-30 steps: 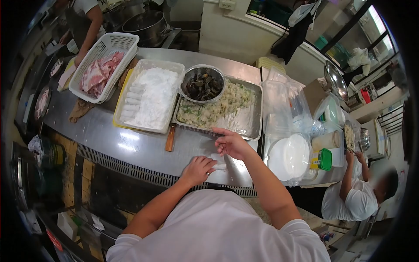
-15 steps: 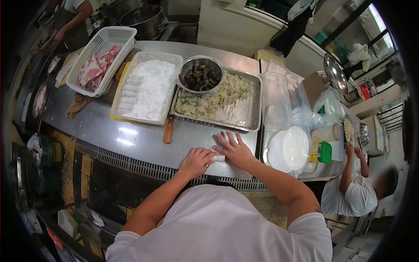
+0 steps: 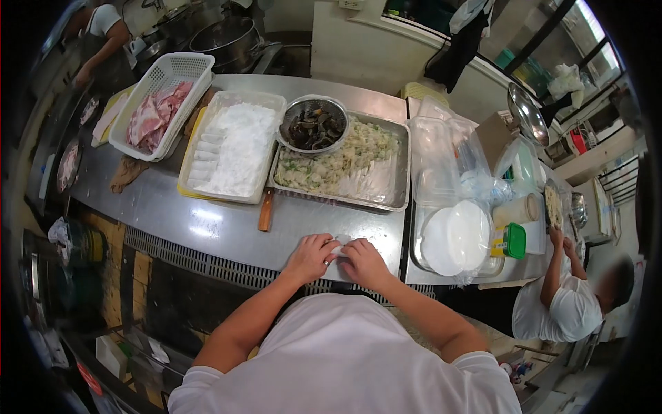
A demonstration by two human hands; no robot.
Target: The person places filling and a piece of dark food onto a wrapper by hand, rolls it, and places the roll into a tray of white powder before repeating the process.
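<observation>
My left hand (image 3: 310, 258) and my right hand (image 3: 366, 263) meet near the front edge of the steel table. Between them is a small white roll (image 3: 343, 239), mostly covered by my curled fingers. A ring sits on a left finger. Ahead of my hands lies a wooden-handled tool (image 3: 265, 210), its far end hidden beside the trays. Beyond it, a steel tray (image 3: 394, 199) holds a pale, chopped filling (image 3: 369, 148) with green bits. Left of that, a white plastic tub (image 3: 187, 165) contains white powder (image 3: 241, 148) and several similar white rolls (image 3: 205, 156).
A steel bowl (image 3: 283, 123) of dark pieces rests on the filling tray. At left stands a white basket (image 3: 124, 134) of raw meat. Plastic containers (image 3: 434, 162) and white round lids (image 3: 455, 238) fill the right counter. One co-worker (image 3: 558, 303) works at right, another (image 3: 107, 38) at far left.
My right hand, spread beside the roll before, has drawn in with its fingers curled next to my left hand. The view has shifted slightly.
</observation>
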